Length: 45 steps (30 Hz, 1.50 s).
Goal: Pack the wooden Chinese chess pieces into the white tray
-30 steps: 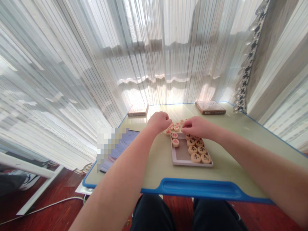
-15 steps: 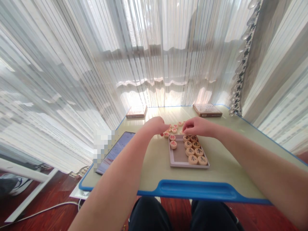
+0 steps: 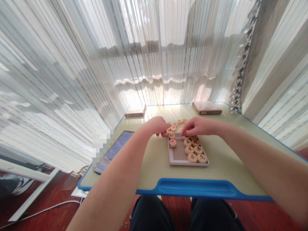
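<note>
A shallow pale tray (image 3: 177, 162) holds wooden xiangqi pieces: two columns with black characters, such as the horse piece (image 3: 201, 158), on its right side. A red cannon piece (image 3: 172, 143) and a red general piece (image 3: 171, 136) lie in its upper left. Beyond the far rim lie several loose red pieces (image 3: 173, 128). My left hand (image 3: 157, 126) is curled at the tray's far left corner, its fingertips closed round a red piece (image 3: 166, 132). My right hand (image 3: 196, 126) is pinched over the far rim, covering part of the top black pieces; what its fingertips hold is hidden.
Flat boxes stand at the far left (image 3: 135, 110) and far right (image 3: 207, 107) of the table. A tablet (image 3: 113, 150) lies left of my left forearm. The table's blue front edge (image 3: 197, 187) has a groove. Sheer curtains (image 3: 154, 64) hang behind.
My right hand has shifted slightly left and nearer, now covering more of the top black pieces. The fingers of my left hand have closed in on the red piece beside the tray corner.
</note>
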### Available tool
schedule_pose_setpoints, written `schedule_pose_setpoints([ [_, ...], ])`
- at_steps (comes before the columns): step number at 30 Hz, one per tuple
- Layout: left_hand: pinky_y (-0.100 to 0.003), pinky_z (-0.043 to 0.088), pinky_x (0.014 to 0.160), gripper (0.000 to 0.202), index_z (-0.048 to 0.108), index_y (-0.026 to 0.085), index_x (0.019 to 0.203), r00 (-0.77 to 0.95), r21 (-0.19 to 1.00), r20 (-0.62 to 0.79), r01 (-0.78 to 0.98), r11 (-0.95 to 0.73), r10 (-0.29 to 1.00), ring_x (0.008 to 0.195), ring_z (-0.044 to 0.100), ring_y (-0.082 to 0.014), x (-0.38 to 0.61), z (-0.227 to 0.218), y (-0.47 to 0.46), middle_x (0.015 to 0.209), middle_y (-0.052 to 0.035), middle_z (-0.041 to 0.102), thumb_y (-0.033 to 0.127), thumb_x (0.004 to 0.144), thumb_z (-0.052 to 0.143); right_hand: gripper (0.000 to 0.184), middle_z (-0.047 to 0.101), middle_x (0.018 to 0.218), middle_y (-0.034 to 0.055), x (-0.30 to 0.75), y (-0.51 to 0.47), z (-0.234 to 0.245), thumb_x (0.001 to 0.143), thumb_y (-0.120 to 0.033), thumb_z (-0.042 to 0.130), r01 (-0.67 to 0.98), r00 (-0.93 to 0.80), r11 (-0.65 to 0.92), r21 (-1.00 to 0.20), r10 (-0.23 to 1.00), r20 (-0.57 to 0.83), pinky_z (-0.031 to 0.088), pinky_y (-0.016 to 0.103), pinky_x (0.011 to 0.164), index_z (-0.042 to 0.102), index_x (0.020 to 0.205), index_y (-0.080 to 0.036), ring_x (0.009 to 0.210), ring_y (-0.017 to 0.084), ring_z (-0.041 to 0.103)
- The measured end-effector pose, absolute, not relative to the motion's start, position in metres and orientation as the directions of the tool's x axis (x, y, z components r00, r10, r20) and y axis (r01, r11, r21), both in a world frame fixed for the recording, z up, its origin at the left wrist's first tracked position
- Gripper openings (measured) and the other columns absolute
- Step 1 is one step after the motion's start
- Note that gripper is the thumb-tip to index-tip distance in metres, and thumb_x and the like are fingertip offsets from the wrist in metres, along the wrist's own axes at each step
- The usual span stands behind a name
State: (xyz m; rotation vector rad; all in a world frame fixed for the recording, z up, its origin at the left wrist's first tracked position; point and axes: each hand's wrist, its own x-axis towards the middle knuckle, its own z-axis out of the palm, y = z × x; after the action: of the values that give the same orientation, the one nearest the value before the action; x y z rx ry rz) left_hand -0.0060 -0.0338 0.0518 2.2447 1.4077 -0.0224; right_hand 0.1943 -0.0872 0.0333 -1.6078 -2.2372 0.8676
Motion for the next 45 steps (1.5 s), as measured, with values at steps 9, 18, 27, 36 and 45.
schedule_pose_setpoints([
  [9,-0.023,0.042,0.050,0.027,0.061,0.015,0.059,0.474,0.435,-0.305,0.841,-0.322,0.826,0.045,0.055,-0.0107,-0.005,0.050,-0.034,0.064,-0.0038,0.070,0.031,0.071,0.043,0.027,0.071,0.085,-0.0002,0.196,-0.087,0.032,0.066,-0.023,0.055,0.762,-0.368,0.220,-0.609,0.921,-0.128,0.046,0.024,0.071,0.074,0.085,-0.022,0.082,0.018,0.061],
  [18,-0.022,0.035,0.042,0.024,0.060,0.015,0.063,0.474,0.472,-0.355,0.835,-0.284,0.806,0.050,0.059,-0.0124,-0.006,0.052,-0.034,0.072,-0.0061,0.071,0.031,0.070,0.045,0.022,0.063,0.067,0.0000,0.200,-0.088,0.041,0.066,-0.031,0.058,0.837,-0.177,0.085,-0.540,0.977,-0.122,0.038,0.024,0.055,0.072,0.080,-0.021,0.064,0.015,0.055],
  [27,-0.021,0.042,0.043,0.027,0.049,0.016,0.091,0.454,0.538,-0.557,0.835,-0.114,0.696,0.053,0.064,-0.0157,-0.007,0.052,-0.037,0.072,-0.0097,0.071,0.036,0.076,0.041,0.076,0.055,0.050,0.0096,0.210,-0.083,0.031,0.078,-0.072,0.015,0.850,0.051,-0.345,-0.398,0.806,-0.590,0.028,0.029,0.044,0.056,0.049,-0.015,0.040,0.014,0.049],
  [36,-0.028,0.053,0.057,0.025,0.048,0.016,0.094,0.492,0.667,-0.584,0.744,0.036,0.646,0.061,0.067,-0.0202,-0.007,0.052,-0.041,0.062,-0.0083,0.067,0.030,0.074,0.044,0.085,0.054,0.047,0.0099,0.208,-0.086,0.033,0.067,-0.084,0.009,0.860,-0.030,-0.293,-0.417,0.788,-0.615,0.022,0.026,0.040,0.057,0.051,-0.015,0.040,0.015,0.051],
  [45,-0.024,0.046,0.047,0.021,0.052,0.015,0.085,0.409,0.552,-0.448,0.826,-0.113,0.795,0.058,0.066,-0.0178,-0.007,0.055,-0.034,0.076,-0.0102,0.070,0.030,0.072,0.045,0.055,0.048,0.046,0.0037,0.208,-0.084,0.039,0.076,-0.063,0.038,0.928,0.074,-0.178,-0.328,0.950,-0.305,0.031,0.029,0.047,0.059,0.056,-0.017,0.044,0.014,0.044],
])
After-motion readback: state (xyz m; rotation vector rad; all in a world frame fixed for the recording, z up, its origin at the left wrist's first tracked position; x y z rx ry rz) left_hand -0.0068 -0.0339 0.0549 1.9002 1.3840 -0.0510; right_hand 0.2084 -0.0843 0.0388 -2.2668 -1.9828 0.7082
